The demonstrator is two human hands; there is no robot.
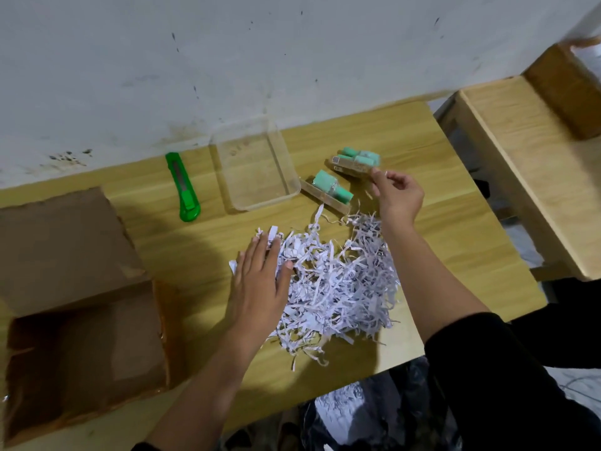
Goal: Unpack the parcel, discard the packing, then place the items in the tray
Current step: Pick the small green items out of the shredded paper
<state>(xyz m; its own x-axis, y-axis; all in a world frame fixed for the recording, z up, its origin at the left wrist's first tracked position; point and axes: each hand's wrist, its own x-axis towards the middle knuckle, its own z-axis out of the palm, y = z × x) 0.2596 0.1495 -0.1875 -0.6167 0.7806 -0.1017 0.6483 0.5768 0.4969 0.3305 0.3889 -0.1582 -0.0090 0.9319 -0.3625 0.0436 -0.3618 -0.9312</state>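
Shredded paper (338,281) sits mid-counter, light and springy, so I'd scoop it from both sides. My left hand (260,281) lies flat and wide on it; my right hand (398,196) pinches narrow by the far green items (356,159), right of the empty tray (286,193).

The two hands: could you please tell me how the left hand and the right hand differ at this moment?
The left hand lies flat, fingers spread, on the edge of the shredded paper; the right hand is raised beyond the pile, fingers curled and pinching. The left is near the open cardboard box; the right is beside the green-capped items. Both are bare.
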